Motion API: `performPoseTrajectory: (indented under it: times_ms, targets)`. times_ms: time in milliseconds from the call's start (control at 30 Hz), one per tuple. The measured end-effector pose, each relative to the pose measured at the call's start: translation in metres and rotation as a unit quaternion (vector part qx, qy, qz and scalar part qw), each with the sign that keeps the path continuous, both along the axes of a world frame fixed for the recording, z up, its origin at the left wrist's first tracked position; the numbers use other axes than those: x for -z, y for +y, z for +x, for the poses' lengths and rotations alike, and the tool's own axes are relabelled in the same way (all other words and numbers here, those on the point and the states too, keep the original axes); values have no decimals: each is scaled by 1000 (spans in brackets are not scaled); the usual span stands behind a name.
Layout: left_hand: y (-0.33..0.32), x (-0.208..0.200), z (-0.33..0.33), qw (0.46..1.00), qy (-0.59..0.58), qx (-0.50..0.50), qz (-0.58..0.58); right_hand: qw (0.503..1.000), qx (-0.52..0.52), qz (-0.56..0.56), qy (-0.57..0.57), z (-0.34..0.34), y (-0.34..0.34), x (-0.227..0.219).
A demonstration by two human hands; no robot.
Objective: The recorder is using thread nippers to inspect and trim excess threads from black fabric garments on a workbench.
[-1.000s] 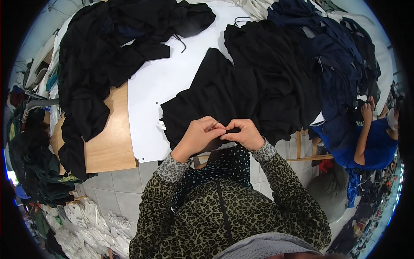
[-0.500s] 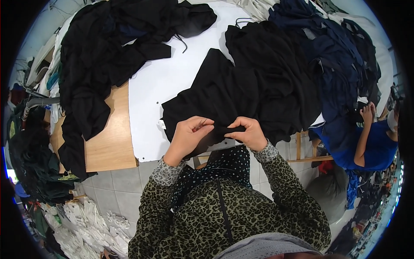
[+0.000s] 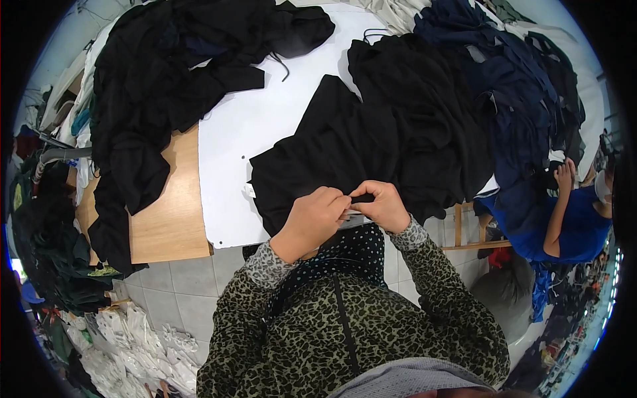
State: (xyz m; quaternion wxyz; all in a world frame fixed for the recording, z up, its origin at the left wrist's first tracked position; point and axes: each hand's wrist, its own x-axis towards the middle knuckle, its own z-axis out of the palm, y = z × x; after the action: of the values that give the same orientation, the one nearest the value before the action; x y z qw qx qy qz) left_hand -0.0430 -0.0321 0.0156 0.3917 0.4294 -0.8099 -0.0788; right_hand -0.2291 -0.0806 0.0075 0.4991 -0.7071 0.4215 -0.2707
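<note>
A black garment (image 3: 325,156) lies spread and wrinkled over the table's front edge, with a small white label (image 3: 249,190) at its left side. My right hand (image 3: 383,205) pinches a fold of this cloth between thumb and forefinger. Right beside it, fingertips meeting those of the right, my left hand (image 3: 313,220) is closed at the same fold. What the left fingers hold is partly hidden behind them, but the black cloth runs into the grip.
More black garments (image 3: 146,86) are heaped at the table's left, over the white sheet (image 3: 229,149) and a wooden board (image 3: 176,212). Navy garments (image 3: 524,99) pile up at the right, where a co-worker in blue (image 3: 570,225) sits. White bundles (image 3: 142,338) lie on the floor.
My left hand has moved right, along the garment's near edge, to meet my right hand. The right hand stays almost in place, still pinching the cloth.
</note>
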Motion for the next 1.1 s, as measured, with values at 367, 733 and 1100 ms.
performPoseTrajectory:
  times_ms: [367, 733, 1100]
  targets:
    - [-16, 1, 11, 996, -62, 52, 38, 999, -7, 7, 51, 7, -3, -2]
    - [-18, 8, 24, 915, 225, 25, 334, 994, -20, 101, 29, 7, -8, -7]
    - [17, -20, 19, 946, 150, -61, 279, 989, 34, 121, -76, 3, -8, 8]
